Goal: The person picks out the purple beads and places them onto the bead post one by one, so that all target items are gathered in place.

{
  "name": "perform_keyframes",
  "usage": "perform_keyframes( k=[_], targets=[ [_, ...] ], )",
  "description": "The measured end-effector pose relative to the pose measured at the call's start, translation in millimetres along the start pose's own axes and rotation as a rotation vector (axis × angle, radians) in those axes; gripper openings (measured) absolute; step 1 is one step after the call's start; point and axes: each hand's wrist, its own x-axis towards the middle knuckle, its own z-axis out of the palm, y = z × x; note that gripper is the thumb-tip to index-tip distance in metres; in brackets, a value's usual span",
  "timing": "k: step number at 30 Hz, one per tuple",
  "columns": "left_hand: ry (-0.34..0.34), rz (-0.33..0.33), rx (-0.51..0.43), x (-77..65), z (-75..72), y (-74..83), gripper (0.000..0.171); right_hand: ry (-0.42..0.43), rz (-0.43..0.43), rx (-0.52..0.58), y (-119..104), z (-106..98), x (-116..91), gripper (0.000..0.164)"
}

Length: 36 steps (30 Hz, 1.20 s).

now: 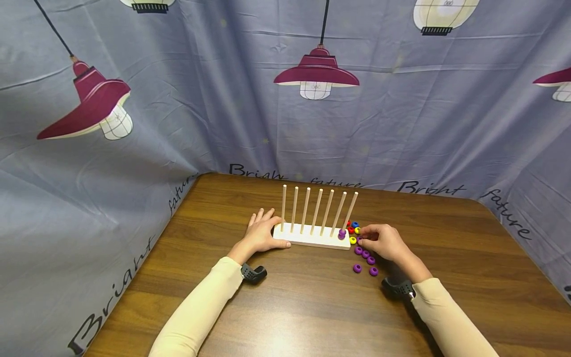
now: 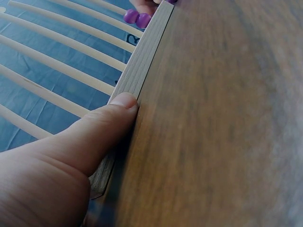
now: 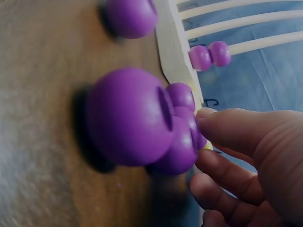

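A white wooden base with several upright pegs, a bead stand [image 1: 312, 236], sits on the table. My left hand [image 1: 260, 235] holds its left end, the thumb [image 2: 102, 130] pressed along the front edge and the other fingers spread behind. Two purple beads [image 1: 341, 234] are stacked on the rightmost peg. Just off the stand's right end, my right hand [image 1: 384, 241] pinches a purple bead [image 1: 359, 240] between thumb and forefinger, low among the loose beads. In the right wrist view that bead is partly hidden behind other purple beads [image 3: 130, 118].
Loose purple beads [image 1: 366, 254] lie in front of the right hand. Yellow [image 1: 353, 240], red [image 1: 351, 230] and blue beads [image 1: 355, 224] cluster by the stand's right end. The wooden table [image 1: 303, 302] meets a printed curtain [image 1: 250, 124] at the back and sides.
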Motion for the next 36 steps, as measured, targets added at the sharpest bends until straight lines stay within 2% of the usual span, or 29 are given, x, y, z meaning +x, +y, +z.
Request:
perform_keyframes(
  k=[15, 30, 36],
  targets=[
    [-0.010, -0.006, 0.003, -0.7, -1.6, 1.8, 0.077, 0.005, 0.023, -0.010, 1.7, 6.4, 0.2, 0.021],
    [-0.024, -0.010, 0.013, -0.7, -0.9, 2.1, 0.078, -0.017, -0.015, -0.061, 2.0, 6.8, 1.2, 0.018],
    [-0.006, -0.009, 0.005, -1.5, -2.1, 1.7, 0.078, -0.012, -0.030, -0.074, 2.8, 7.7, 3.5, 0.016]
  ],
)
